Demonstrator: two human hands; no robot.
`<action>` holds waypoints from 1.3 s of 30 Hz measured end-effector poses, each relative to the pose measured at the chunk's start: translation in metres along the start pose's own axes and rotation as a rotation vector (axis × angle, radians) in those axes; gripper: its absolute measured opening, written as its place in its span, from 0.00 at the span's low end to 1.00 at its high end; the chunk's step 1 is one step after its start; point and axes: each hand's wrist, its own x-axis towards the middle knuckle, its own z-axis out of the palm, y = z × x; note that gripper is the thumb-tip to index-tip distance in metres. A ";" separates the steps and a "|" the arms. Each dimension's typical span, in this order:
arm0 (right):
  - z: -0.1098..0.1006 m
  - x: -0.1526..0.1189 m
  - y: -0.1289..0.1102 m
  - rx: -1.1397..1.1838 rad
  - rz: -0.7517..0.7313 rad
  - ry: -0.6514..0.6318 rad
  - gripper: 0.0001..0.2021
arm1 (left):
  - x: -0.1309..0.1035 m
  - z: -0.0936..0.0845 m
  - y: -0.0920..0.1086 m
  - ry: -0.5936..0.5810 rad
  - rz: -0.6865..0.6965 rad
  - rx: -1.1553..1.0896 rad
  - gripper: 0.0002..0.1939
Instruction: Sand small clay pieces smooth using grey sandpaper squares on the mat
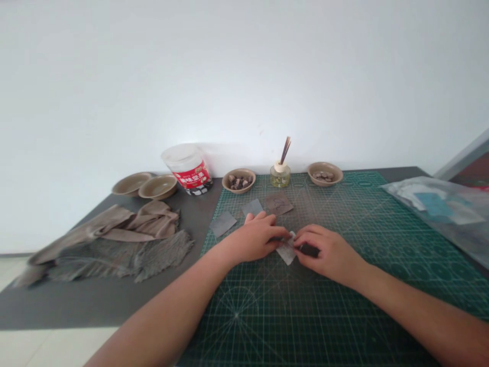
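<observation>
A small light grey square sheet lies on the green cutting mat between my two hands. My left hand reaches in from the left, with its thumb and forefinger closed on the sheet's upper left part. From the right, my right hand has its fingertips pinched together at the sheet's right edge. Whatever those fingertips hold is hidden or too small to name. Beyond my left hand lie a grey square sheet, a bluish grey one and a brown one with dark marks.
Along the wall stand a bowl of rough brown lumps, a reed diffuser and a bowl of brown pieces. At left are a red-labelled tub, two bowls and crumpled cloth. A plastic bag lies right.
</observation>
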 end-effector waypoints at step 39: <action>0.007 0.003 0.001 0.074 -0.137 -0.203 0.05 | -0.001 -0.003 -0.001 -0.093 -0.136 -0.101 0.16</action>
